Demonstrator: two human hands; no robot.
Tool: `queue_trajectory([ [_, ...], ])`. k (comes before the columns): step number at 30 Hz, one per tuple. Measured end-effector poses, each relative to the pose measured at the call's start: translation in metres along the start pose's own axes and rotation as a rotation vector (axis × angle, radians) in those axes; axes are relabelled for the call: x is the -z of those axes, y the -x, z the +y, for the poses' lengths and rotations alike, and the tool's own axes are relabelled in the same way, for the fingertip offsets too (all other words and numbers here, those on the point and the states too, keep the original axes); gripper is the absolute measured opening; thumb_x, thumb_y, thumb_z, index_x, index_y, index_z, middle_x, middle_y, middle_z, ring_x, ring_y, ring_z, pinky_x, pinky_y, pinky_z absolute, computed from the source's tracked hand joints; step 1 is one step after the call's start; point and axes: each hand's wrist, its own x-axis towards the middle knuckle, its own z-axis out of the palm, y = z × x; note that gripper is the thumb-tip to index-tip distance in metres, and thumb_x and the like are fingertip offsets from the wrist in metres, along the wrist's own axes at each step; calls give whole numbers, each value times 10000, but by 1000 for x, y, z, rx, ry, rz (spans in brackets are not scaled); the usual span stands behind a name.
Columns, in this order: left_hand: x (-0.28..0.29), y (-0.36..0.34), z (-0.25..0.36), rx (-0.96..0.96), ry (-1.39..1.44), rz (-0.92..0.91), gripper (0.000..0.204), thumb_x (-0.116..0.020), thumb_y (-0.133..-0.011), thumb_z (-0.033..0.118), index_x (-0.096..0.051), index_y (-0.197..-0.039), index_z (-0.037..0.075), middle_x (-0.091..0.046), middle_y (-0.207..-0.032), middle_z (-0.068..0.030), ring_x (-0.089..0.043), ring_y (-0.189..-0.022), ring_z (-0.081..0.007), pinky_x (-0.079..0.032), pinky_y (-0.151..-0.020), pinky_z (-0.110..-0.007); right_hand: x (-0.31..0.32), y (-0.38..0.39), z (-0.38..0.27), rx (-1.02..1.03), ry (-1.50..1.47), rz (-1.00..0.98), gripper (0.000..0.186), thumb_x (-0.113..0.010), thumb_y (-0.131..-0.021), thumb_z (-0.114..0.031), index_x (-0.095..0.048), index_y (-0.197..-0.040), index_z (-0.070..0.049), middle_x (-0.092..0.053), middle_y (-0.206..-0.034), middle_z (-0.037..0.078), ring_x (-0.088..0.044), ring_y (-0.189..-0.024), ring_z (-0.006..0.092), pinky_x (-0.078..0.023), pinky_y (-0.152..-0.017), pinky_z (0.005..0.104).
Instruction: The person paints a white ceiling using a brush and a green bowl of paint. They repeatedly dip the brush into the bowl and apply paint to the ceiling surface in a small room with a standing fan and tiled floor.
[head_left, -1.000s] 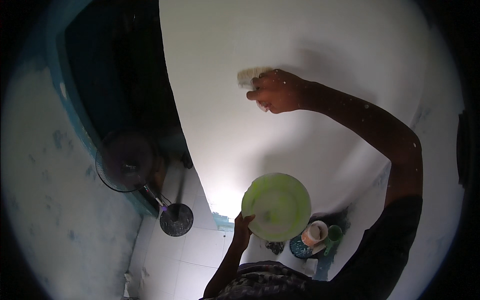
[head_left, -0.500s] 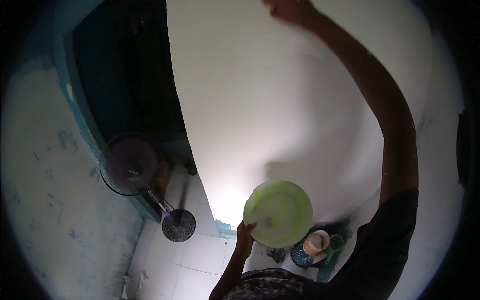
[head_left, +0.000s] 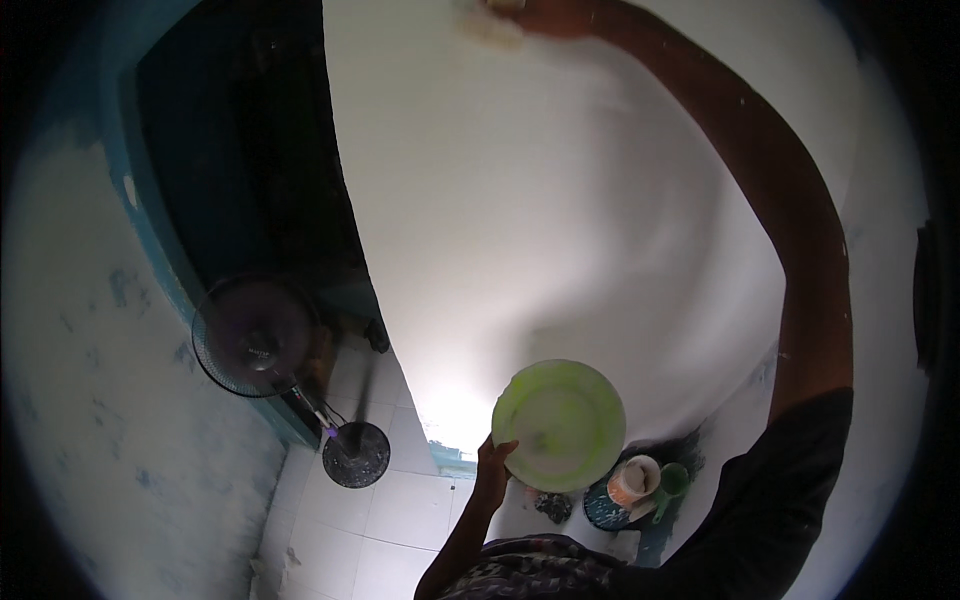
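My left hand (head_left: 492,472) grips a round light-green plate (head_left: 562,428) by its lower left edge, with the thumb on top. White smears cover the plate's face. High up against the pale wall (head_left: 450,180), my right arm is stretched out. At the top edge, my right hand (head_left: 556,14) is closed round a pale tan tool (head_left: 490,26), which is blurred and partly cut off, so its kind does not show. The tool is at the wall's surface.
Below the plate's right side stand a paint-spattered bucket (head_left: 604,508), an orange-and-white cup (head_left: 634,482) and a green mug (head_left: 672,482). A dark crumpled thing (head_left: 553,507) lies beside them. To the left, a standing fan (head_left: 258,340) is by a dark doorway (head_left: 250,150).
My right hand has swept left along the top of the wall, bringing the pale tan tool into view. The plate in my left hand has barely moved.
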Motion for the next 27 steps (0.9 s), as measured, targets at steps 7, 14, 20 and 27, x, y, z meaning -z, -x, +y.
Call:
queue_trajectory([
  [7,-10,-2,1,45,5,-9,463,-556,-857,150,-464,-1282,-8,-571,-1148,-124,-584,-1040,-220,-493,-880,-345,-3,2,94,333,496,280,227,-593,-809,-99,-613,-1031,-58,-639,-929,117,-626,-863,239,-502,-772,396],
  [14,-10,-1,8,92,11,-45,456,-559,-846,137,-471,-1266,-15,-578,-1136,-130,-587,-1043,-230,-493,-883,-352,-107,119,37,378,278,-605,184,-558,-779,-98,-640,-940,-63,-629,-835,123,-614,-833,305,-503,-753,435],
  [20,-12,-4,16,72,6,-71,451,-565,-856,166,-482,-1261,-12,-588,-1118,-118,-607,-992,-208,-512,-844,-328,-18,65,42,194,148,-209,148,-663,-781,-136,-666,-914,-72,-665,-885,100,-608,-841,239,-476,-823,346],
  [27,-47,13,50,193,65,-213,449,-554,-842,130,-470,-1256,-23,-578,-1146,-145,-603,-1036,-246,-499,-893,-366,98,12,2,412,533,419,142,-613,-787,35,-652,-920,5,-674,-850,158,-649,-788,235,-515,-738,346],
])
